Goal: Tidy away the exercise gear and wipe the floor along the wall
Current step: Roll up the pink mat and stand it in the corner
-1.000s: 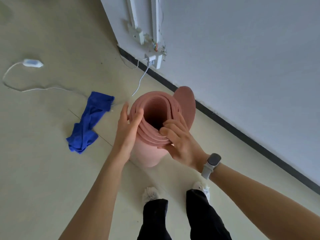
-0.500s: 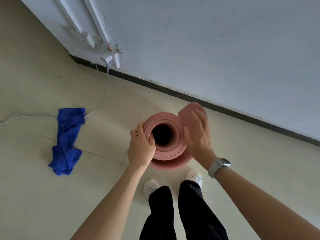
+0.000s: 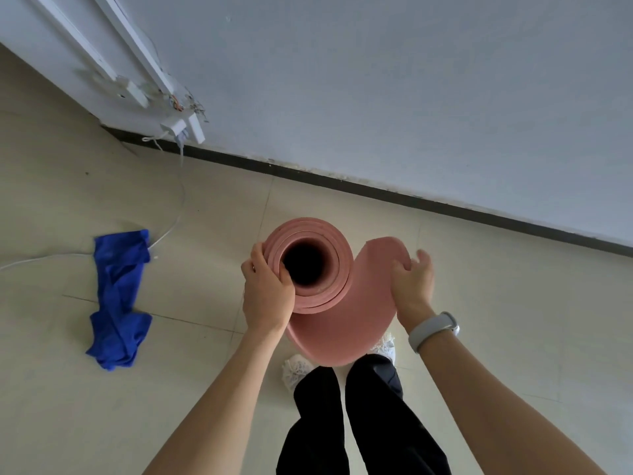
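A pink exercise mat [image 3: 346, 313] stands upright on the floor in a roll, and I look straight down its dark hollow core. My left hand [image 3: 267, 296] grips the roll's upper left rim, thumb inside the core. The mat's loose outer flap curls out to the right, and my right hand [image 3: 412, 286] holds that flap's edge. A crumpled blue cloth [image 3: 120, 296] lies on the floor to the left, apart from both hands.
The grey wall [image 3: 411, 97] with a black skirting strip [image 3: 376, 192] runs diagonally just beyond the mat. White conduit and a socket box [image 3: 181, 126] hang at the wall's left; a white cable [image 3: 178, 214] trails across the tiles to the cloth. My feet stand right behind the mat.
The outer flap has come away from the roll and swung out to the right with my right hand. My left hand stays on the rim.
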The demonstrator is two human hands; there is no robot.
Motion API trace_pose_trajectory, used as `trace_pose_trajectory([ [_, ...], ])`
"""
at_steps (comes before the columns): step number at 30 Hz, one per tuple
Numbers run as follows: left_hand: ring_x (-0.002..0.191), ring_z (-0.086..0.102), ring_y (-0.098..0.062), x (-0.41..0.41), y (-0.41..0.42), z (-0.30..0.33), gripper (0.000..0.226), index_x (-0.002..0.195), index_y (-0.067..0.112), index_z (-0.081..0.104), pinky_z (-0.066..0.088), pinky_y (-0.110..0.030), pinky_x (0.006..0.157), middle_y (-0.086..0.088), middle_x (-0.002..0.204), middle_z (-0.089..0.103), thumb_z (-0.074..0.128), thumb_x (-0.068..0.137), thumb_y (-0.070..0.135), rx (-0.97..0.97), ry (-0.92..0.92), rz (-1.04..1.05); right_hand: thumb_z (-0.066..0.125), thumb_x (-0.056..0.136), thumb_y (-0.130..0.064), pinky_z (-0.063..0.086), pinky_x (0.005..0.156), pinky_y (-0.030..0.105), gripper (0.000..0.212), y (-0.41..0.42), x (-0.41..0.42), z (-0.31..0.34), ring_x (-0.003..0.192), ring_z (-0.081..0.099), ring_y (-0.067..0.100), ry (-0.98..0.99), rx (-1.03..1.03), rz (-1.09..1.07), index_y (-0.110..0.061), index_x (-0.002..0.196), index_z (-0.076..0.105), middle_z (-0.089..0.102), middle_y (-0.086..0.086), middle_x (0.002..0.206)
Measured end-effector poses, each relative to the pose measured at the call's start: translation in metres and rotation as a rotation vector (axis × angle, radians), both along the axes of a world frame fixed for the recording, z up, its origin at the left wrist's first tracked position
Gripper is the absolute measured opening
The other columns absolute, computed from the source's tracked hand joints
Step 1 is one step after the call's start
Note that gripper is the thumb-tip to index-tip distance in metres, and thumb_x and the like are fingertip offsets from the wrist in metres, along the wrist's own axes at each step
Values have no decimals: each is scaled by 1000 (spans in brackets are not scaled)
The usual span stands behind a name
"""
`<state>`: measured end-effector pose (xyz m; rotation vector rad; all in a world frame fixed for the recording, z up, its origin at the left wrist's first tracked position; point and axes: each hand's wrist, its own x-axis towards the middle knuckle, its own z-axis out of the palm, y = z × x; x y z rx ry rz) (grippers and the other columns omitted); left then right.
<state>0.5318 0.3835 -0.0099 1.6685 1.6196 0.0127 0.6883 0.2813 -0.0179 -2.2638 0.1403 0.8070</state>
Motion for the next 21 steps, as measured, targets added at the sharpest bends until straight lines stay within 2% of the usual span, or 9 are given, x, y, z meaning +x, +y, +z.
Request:
trace_pose_trajectory([
  [1,104,59,-35,0,-1,0,51,141,19,22,46,-36,75,-11,142,34,43,95,19,15,16,-49,44,91,-11,49,71,32,37,1,0,3,87,58,23,-15,12,29,-2,127,47,60,9,102],
  [2,109,57,-33,-1,-1,0,56,142,20,21,49,-40,78,-9,144,33,46,93,16,42,34,-117,42,92,-9,43,61,27,27,2,1,4,70,53,16,-39,29,73,-1,114,56,58,3,82],
  [3,115,53,-31,-4,-2,-1,61,144,20,20,51,-43,84,-7,146,32,49,90,12,75,40,-192,41,92,-8,39,58,25,22,5,2,6,63,48,11,-58,56,113,-2,104,59,54,-1,73],
  [6,133,37,-27,-16,-5,-6,71,145,15,24,42,-42,104,-7,147,32,51,82,-7,158,-58,-385,42,93,-11,43,65,25,24,29,15,13,78,55,14,-87,115,261,-12,107,62,61,0,86],
  [10,135,31,-39,-29,-6,-8,81,143,17,26,43,-51,101,-11,146,35,53,74,-14,221,-12,-613,42,92,-18,48,83,36,30,65,29,16,95,57,26,-193,-10,715,-27,109,65,60,1,109],
  [13,141,16,-36,-24,-5,-3,79,147,16,16,36,-45,108,-9,152,21,48,80,-12,125,-15,-670,45,93,-28,44,81,32,26,79,16,19,93,56,21,-162,-27,949,-33,106,66,59,-4,110],
  [16,143,9,-28,-20,2,-2,69,145,8,13,20,-35,114,-14,152,9,46,86,-7,38,-91,-572,51,90,-36,47,89,31,28,78,3,26,102,60,18,-42,98,916,-18,108,64,67,-4,106],
  [19,145,2,-27,-20,11,-5,63,143,2,12,10,-35,118,-17,153,3,47,91,1,5,-106,-553,57,88,-31,49,79,25,24,68,-1,35,97,61,22,84,246,785,-10,98,59,62,5,99],
  [21,145,3,-25,-16,14,-6,66,145,5,7,10,-35,119,-15,154,3,47,93,7,-60,-134,-550,62,85,-29,49,82,29,32,61,-6,37,99,58,24,88,248,869,-9,109,55,56,10,112],
])
